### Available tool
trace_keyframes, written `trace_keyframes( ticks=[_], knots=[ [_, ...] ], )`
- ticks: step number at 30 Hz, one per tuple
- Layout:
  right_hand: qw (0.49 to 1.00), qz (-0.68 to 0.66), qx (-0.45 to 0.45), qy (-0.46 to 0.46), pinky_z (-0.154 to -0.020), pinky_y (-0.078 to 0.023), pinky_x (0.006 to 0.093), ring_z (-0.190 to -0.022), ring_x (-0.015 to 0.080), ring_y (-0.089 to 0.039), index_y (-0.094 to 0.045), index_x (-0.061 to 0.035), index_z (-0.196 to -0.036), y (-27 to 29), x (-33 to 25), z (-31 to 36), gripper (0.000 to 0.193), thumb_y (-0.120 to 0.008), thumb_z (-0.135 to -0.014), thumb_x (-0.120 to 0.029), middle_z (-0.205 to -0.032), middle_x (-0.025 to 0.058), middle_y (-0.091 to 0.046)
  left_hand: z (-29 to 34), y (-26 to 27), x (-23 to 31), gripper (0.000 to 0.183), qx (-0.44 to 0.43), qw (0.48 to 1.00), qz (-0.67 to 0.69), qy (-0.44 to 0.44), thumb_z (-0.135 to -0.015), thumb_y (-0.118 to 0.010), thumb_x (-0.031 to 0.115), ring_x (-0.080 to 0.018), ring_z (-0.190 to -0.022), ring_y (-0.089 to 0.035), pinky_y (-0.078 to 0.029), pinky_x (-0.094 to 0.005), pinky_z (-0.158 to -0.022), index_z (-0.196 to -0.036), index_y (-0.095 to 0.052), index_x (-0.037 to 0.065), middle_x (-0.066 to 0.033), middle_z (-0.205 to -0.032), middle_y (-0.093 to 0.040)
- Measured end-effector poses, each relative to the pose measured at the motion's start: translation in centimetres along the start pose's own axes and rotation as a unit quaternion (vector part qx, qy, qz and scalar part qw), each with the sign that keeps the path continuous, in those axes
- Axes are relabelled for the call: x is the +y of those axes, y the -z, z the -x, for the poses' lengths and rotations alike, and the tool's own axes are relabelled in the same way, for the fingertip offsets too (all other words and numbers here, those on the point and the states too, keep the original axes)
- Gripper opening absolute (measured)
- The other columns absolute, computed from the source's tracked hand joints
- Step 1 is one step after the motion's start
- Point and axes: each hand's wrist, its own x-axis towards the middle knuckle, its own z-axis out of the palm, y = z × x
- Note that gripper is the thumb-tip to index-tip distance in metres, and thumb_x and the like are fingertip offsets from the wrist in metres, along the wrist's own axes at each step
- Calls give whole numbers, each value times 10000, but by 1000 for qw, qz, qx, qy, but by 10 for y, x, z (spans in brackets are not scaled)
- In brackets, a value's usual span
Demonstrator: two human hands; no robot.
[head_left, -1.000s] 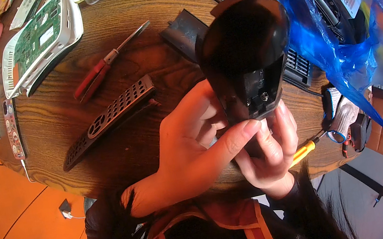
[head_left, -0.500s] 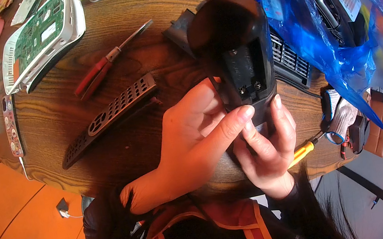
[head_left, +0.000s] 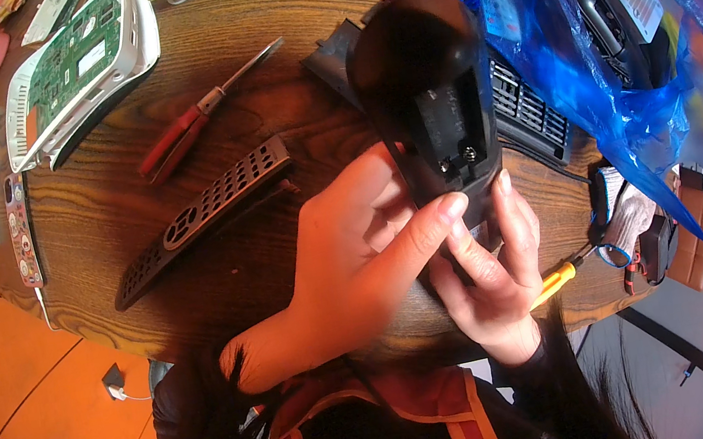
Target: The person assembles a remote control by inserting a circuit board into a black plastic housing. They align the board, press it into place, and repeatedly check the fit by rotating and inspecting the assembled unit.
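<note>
Table (head_left: 204,41) of dark wood curves along its near edge. Blue plastic bag (head_left: 650,131) bounds the room at upper right, white electronics casing (head_left: 128,57) at upper left. Left hand (head_left: 344,262) and right hand (head_left: 494,279) grip with bent fingers the black remote-control housing (head_left: 413,53) above the wood. Perforated faceplate (head_left: 215,202) and red screwdriver (head_left: 205,107) lie leftward, open wood around them; yellow screwdriver (head_left: 557,284) lies by the near edge.

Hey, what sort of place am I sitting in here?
Probably a tabletop electronics workspace: the wooden table carries an exposed green circuit board in a white housing and a red-handled screwdriver, and you're holding a black casing with an open battery compartment.
</note>
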Motion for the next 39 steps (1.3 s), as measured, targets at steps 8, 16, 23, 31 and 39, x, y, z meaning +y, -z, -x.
trace_keyframes(
  ticks=[8, 16, 23, 31, 39],
  knots=[
    [1000, -19, -14, -7, -780, -456, 342, -930, 313, -511, -625, -122, -1001, -1, -4, -6, 493, -644, -537, 45, -1197, 212, -449, -7, 3, -1, 208, 65, 992, 93, 53, -842, -532, 80, -83, -808, -525, -426, -220, -709, -1011, -500, -37, -57, -887, -573],
    [999, -26, -29, -22, -804, -463, 373, -953, 354, -524, -577, -95, -1062, 4, -13, -2, 488, -666, -585, -40, -1194, 247, -431, -7, 7, 8, 172, 57, 996, 15, 63, -857, -519, 114, -59, -743, -522, -419, -201, -652, -936, -556, -34, -36, -813, -596],
    [995, -56, -65, -43, -793, -471, 384, -963, 380, -537, -561, -43, -1077, 6, -8, -2, 519, -667, -569, -43, -1215, 272, -409, -9, 8, 8, 174, 69, 995, 29, 66, -844, -540, 103, -73, -767, -540, -434, -212, -670, -945, -549, -39, -54, -831, -601],
    [996, -44, -64, -34, -774, -477, 378, -922, 361, -558, -571, -56, -1077, 7, -8, -3, 525, -672, -562, -30, -1211, 260, -425, -11, 10, 4, 176, 56, 995, 67, 57, -844, -531, 78, -84, -797, -544, -440, -224, -707, -974, -535, -41, -57, -862, -601],
    [996, -35, -79, -10, -907, -390, 441, -1141, 434, -389, -474, -72, -1167, 17, -7, 4, 569, -688, -641, -37, -1273, 281, -311, -4, 8, 5, 291, -29, 998, 46, -32, -863, -494, 71, -104, -919, -522, -419, -250, -802, -1131, -460, -37, -77, -1008, -557]
  ],
)
